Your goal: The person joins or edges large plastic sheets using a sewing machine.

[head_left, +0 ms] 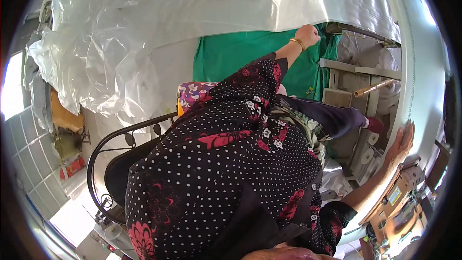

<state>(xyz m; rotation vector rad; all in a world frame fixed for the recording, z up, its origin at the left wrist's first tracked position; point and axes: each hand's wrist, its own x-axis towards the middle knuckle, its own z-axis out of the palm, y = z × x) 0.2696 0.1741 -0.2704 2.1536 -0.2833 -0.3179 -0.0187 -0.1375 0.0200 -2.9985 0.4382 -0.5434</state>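
My left hand, with a gold bracelet at the wrist, is closed in a fist. It lies over green sheeting, right at the edge of a large translucent plastic sheet. Whether anything is inside the fist is hidden. My right hand rests on the near edge of a white tabletop, its fingers stretched out and nothing visible in them.
A sewing machine stands on the tabletop at lower right. Under the table are a metal frame and a brown rod. A black metal chair is behind me, and an orange-brown bundle lies far left.
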